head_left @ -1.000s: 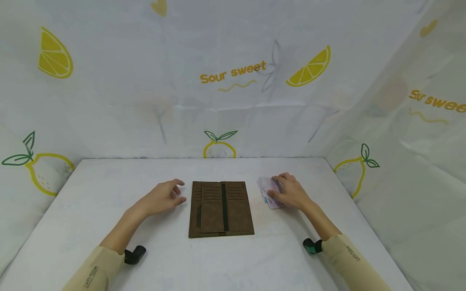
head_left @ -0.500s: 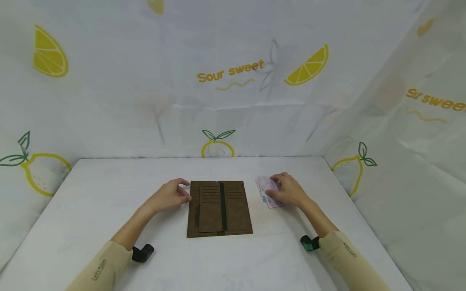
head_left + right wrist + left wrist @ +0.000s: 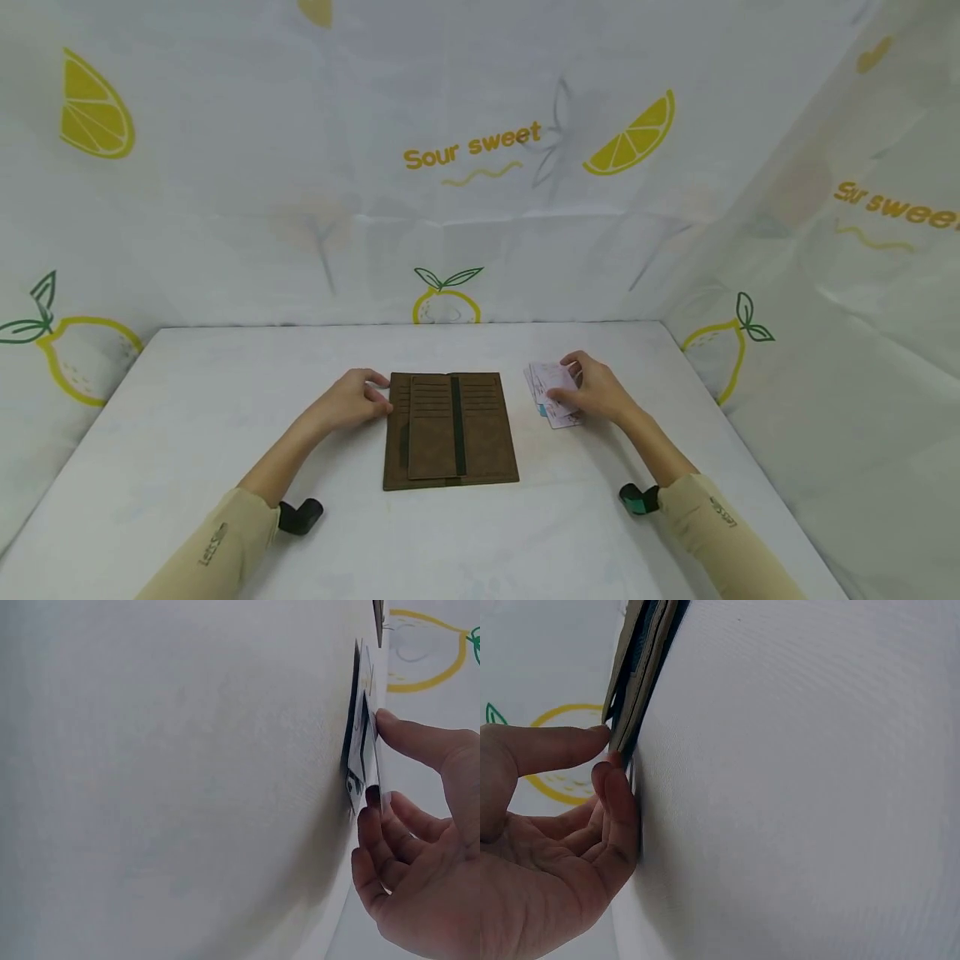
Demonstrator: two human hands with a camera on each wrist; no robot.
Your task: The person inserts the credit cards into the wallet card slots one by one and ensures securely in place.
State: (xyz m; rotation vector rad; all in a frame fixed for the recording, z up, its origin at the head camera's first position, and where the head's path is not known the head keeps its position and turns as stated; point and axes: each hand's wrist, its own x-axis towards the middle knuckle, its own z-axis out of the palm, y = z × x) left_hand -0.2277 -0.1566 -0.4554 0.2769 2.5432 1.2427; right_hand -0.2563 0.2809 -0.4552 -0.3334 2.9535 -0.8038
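Note:
A brown bifold wallet (image 3: 487,442) with rows of card slots lies spread open on the table. My left hand (image 3: 348,402) is at its left edge; in the left wrist view the thumb and forefinger tips pinch the wallet's edge (image 3: 639,690). Right of the wallet is a small fanned pile of pale pink and white cards (image 3: 561,421). With thumb and fingertips my right hand (image 3: 596,390) pinches the top card (image 3: 372,750), which is lifted slightly from the others. The undersides of the lower cards are hidden.
A white cloth covers the table (image 3: 465,550), and a lemon-print sheet (image 3: 480,208) hangs behind and at both sides. Black wrist cameras sit below the left sleeve (image 3: 302,517) and right sleeve (image 3: 639,500).
My left hand has moved right and reached the wallet's left edge. The right hand's top card has shifted slightly off the pile, baring more of the card below. The wallet stays put.

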